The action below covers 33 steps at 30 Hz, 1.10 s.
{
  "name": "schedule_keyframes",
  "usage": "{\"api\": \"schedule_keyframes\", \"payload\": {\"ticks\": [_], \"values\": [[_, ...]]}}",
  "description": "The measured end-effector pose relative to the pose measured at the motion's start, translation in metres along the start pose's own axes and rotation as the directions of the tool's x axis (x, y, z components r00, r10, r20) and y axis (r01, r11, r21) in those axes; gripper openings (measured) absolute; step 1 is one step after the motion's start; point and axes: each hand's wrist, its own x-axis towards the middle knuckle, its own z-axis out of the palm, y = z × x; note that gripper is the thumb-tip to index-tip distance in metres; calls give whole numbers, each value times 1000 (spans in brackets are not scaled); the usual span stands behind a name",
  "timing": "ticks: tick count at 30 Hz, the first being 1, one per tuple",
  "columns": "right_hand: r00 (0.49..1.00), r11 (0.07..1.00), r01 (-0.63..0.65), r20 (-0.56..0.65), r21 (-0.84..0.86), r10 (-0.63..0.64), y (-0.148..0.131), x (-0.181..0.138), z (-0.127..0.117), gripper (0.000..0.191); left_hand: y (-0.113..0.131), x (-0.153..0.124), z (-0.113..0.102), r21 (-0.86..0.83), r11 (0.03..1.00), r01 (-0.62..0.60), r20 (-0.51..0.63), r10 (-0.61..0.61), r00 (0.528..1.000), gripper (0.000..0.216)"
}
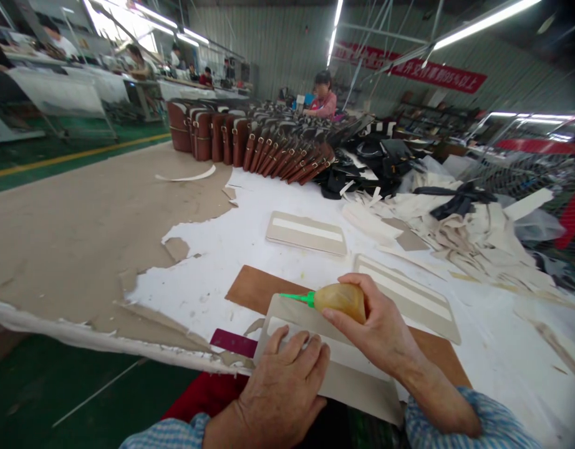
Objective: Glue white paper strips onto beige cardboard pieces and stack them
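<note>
A beige panel with a white strip (357, 381) lies at the table's near edge, overlapping a brown leather piece (251, 290). My left hand (287, 380) rests on that panel with its fingers laid out over the strip. Wrapped in my right hand (378, 324) is a yellowish glue bottle (341, 300) with a green nozzle. The nozzle points left, over the panel's far edge; whether its tip touches is unclear. Beyond my right hand is a second beige panel (409, 296) with a white strip. Further back sits a similar stack of panels (306, 232).
Brown bags (269, 143) stand in a row at the back, beside a black heap (376, 159). Cream scraps (474, 227) pile up on the right. A maroon piece (234, 342) lies at the near edge. A person (325, 100) in pink sits behind the bags.
</note>
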Motion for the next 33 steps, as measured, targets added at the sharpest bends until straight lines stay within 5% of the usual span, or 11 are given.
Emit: {"api": "schedule_keyframes", "payload": {"ticks": [10,18,33], "values": [[992,990,120,38,-77,-117,-8,10,4,29,0,-2,3,21,1000,-11,-4,11,1000,60],[992,981,117,72,-152,-108,-22,18,5,26,-1,-2,5,42,999,-23,-57,26,998,56],[948,877,304,207,-372,-241,-59,36,3,19,0,-1,9,114,993,-32,-107,44,993,52]]}}
